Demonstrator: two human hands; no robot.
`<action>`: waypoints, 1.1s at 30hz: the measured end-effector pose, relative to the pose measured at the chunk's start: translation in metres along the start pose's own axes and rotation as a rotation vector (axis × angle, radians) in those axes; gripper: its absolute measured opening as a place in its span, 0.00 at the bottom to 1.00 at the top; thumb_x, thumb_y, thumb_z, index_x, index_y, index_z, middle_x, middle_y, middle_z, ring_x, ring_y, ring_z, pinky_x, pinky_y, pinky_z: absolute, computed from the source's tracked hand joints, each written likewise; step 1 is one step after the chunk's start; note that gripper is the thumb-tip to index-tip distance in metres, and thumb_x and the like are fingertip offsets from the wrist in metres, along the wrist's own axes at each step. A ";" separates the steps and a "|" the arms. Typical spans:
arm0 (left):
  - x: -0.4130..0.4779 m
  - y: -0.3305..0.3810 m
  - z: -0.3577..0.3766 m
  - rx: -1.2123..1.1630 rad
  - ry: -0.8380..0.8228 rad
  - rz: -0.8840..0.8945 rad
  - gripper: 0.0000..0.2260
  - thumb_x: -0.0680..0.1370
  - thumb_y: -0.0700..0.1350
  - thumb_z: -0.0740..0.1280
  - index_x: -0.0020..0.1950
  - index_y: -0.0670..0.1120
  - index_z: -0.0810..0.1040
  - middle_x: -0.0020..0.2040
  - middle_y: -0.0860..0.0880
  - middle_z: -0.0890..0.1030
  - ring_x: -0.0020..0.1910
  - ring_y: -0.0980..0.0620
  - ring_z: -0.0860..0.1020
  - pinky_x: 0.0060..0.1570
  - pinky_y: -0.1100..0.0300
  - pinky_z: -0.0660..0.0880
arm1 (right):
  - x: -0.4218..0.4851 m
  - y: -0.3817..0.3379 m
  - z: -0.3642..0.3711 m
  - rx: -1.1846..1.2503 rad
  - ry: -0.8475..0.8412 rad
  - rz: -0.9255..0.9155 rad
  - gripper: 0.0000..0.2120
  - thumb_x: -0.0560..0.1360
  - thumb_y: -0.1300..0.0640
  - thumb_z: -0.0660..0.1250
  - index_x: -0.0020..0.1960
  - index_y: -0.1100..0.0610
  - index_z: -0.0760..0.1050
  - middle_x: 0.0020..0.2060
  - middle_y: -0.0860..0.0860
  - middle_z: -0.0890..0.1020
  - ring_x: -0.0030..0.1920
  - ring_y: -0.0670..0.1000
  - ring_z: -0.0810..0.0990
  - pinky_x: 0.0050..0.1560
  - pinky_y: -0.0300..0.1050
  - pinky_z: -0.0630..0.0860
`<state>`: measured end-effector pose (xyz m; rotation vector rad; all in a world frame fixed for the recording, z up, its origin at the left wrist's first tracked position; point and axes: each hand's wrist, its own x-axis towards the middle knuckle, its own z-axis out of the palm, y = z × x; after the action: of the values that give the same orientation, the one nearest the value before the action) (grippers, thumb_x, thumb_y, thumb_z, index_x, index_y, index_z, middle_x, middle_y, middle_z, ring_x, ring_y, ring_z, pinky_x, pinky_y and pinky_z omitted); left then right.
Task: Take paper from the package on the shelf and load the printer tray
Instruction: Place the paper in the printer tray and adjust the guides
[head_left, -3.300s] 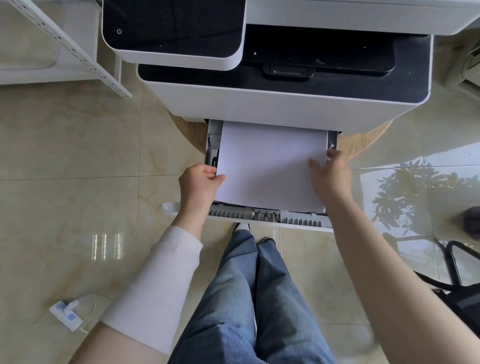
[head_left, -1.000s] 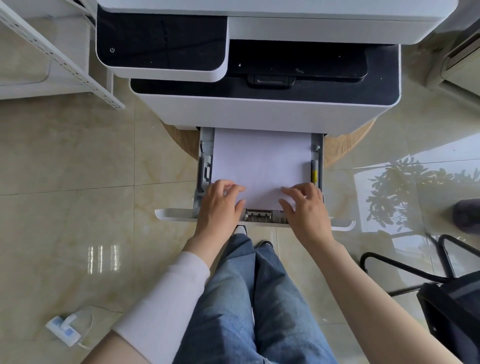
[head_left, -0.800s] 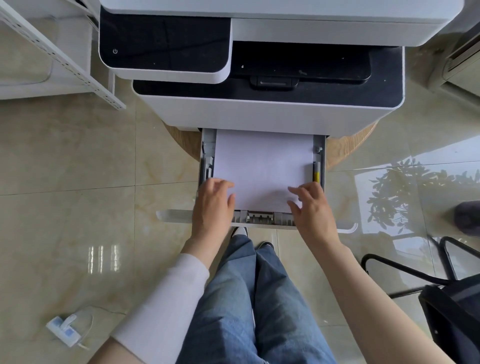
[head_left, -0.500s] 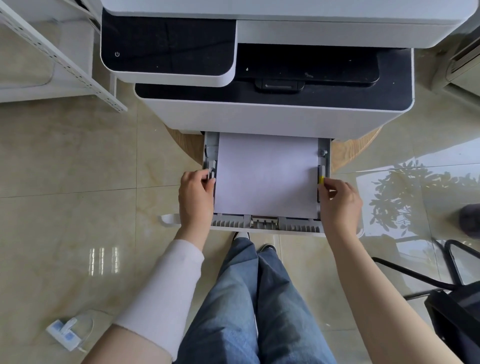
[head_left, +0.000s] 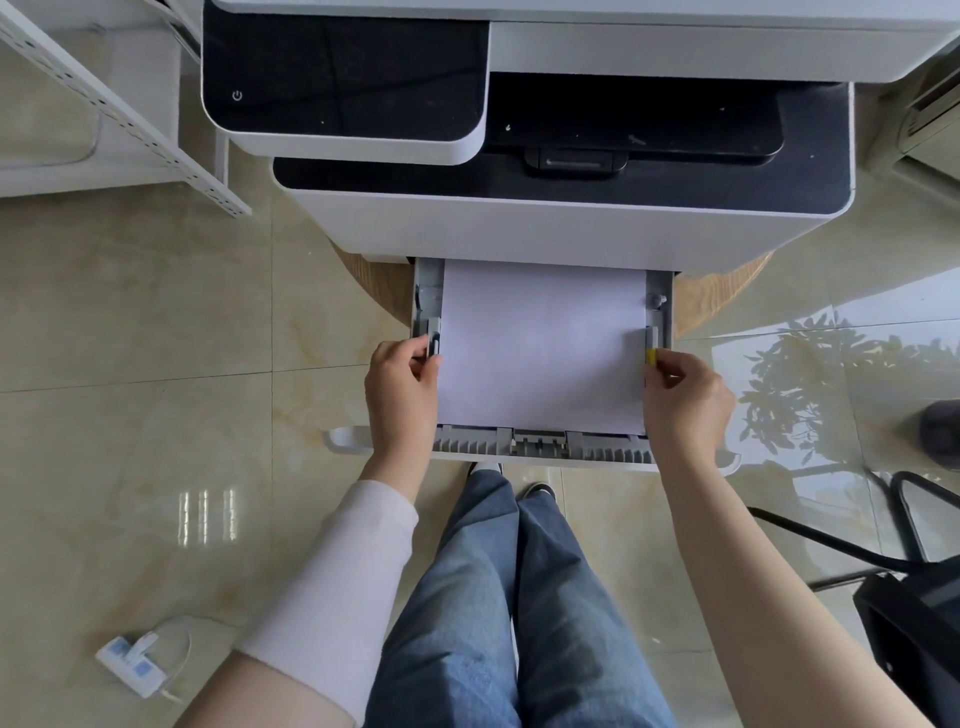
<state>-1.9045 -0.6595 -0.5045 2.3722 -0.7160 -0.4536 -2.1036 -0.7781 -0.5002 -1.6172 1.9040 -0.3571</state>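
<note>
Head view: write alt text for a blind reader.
Two hands, left hand and right hand, pinch the side guides of an open printer tray against a flat stack of white paper. The printer sits above; jeans-clad legs stand below on a tiled floor.

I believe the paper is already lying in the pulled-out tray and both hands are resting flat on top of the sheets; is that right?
Not quite. The paper does lie in the pulled-out tray, but the hands are not on top of it. In the head view the left hand pinches the left side guide and the right hand the yellow-tabbed right guide.
</note>
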 end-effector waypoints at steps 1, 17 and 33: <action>-0.001 0.001 0.000 -0.002 -0.003 0.000 0.10 0.74 0.37 0.67 0.55 0.41 0.79 0.50 0.40 0.79 0.42 0.48 0.76 0.45 0.63 0.69 | -0.001 -0.001 -0.001 -0.003 0.002 0.005 0.12 0.74 0.64 0.62 0.55 0.57 0.79 0.48 0.59 0.84 0.49 0.60 0.78 0.52 0.48 0.73; -0.056 -0.069 -0.047 0.438 -0.245 0.330 0.36 0.63 0.59 0.74 0.64 0.40 0.72 0.61 0.40 0.77 0.61 0.41 0.73 0.63 0.45 0.66 | -0.040 0.083 -0.030 -0.399 -0.074 -0.607 0.40 0.58 0.43 0.76 0.60 0.68 0.71 0.54 0.64 0.80 0.62 0.59 0.63 0.62 0.58 0.67; -0.036 -0.066 -0.042 0.410 0.004 0.497 0.17 0.63 0.51 0.75 0.46 0.42 0.82 0.33 0.44 0.83 0.33 0.43 0.80 0.39 0.57 0.60 | -0.029 0.076 -0.028 -0.474 0.054 -0.664 0.33 0.67 0.35 0.60 0.54 0.64 0.77 0.40 0.59 0.84 0.46 0.60 0.79 0.47 0.49 0.62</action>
<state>-1.8883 -0.5745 -0.5101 2.4287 -1.4618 -0.0911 -2.1791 -0.7382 -0.5137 -2.5752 1.5034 -0.2174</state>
